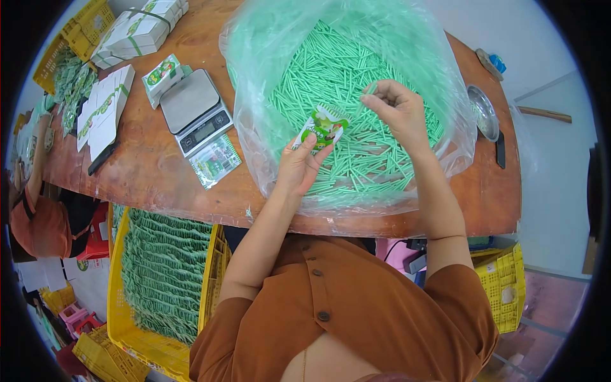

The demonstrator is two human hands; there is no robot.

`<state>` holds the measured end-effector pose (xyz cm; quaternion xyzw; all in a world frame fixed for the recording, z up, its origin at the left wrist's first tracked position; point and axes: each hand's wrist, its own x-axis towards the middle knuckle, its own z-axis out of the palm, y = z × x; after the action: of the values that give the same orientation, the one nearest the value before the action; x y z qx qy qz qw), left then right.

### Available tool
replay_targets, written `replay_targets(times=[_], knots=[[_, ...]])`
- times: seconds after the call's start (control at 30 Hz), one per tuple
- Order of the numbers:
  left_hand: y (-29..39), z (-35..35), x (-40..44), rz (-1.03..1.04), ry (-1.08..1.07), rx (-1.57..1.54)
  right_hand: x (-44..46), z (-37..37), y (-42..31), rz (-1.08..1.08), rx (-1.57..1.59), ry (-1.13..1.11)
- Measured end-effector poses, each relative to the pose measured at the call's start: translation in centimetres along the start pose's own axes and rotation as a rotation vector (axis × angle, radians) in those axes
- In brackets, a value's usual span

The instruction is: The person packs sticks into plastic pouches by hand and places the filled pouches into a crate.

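Note:
My left hand grips a green and white printed packet between thumb and fingers, above a large clear plastic bag. Thin light-green sticks fill the bag in a heap. To the upper right of the packet, my right hand is pinched over the heap, with what looks like green sticks at its fingertips. On the left stands a digital scale. In front of the scale lies a flat clear and green packet.
A white and green box is beside the scale, with white cartons farther left. A metal bowl sits at the right. Below the table edge, a yellow crate holds green packets. Another person works at far left.

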<state>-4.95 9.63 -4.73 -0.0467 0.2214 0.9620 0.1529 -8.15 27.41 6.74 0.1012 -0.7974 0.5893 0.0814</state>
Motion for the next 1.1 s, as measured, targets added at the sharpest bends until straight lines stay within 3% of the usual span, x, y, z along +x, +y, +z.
replay_targets(times=[0.13, 0.33, 0.43, 0.5, 0.57, 0.63, 0.7, 0.8, 0.83, 0.93, 1.0, 1.03, 1.1], knots=[[0.2, -0.2, -0.1, -0.041, -0.025, 0.040, 1.0, -1.1, -0.8, 0.213, -0.032, -0.282], [0.4, -0.3, -0.4, -0.115, -0.097, 0.129, 2.0, -0.7, 0.1, 0.328, 0.034, -0.337], [0.4, -0.4, -0.4, -0.125, -0.102, 0.117, 1.5, 0.5, 0.9, 0.229, 0.054, -0.372], [0.2, -0.3, -0.3, -0.116, -0.083, 0.037, 0.4, 1.9, 0.9, 0.034, 0.070, -0.256], [0.1, -0.5, -0.2, -0.115, -0.089, 0.027, 0.1, 2.2, 0.5, 0.017, 0.012, -0.269], [0.1, -0.3, -0.2, -0.123, -0.103, 0.019, 0.3, 2.1, -0.7, -0.206, -0.309, -0.375], [0.4, 0.2, -0.4, -0.140, -0.146, -0.042, 0.6, 1.6, -0.7, -0.179, -0.386, -0.419], [0.7, -1.0, -0.2, -0.203, -0.229, -0.135, 1.2, 0.9, -1.3, 0.015, 0.016, -0.386], [0.7, -1.6, -0.1, -0.197, -0.229, -0.136, 1.4, 0.5, -1.4, 0.012, 0.015, -0.390], [0.2, -3.4, 0.6, -0.266, -0.407, -0.262, 1.5, 0.6, -1.5, -0.348, -0.112, -0.557], [-0.3, -4.0, 1.2, -0.403, -0.698, -0.383, 1.6, 0.9, -1.3, -0.304, -0.125, -0.646], [0.5, -2.2, 0.6, -0.408, -0.697, -0.387, 1.7, 1.0, -1.2, -0.262, -0.134, -0.741], [2.0, 1.2, -0.9, -0.369, -0.354, -0.078, 1.4, 1.3, -1.3, -0.091, -0.076, -0.569]])
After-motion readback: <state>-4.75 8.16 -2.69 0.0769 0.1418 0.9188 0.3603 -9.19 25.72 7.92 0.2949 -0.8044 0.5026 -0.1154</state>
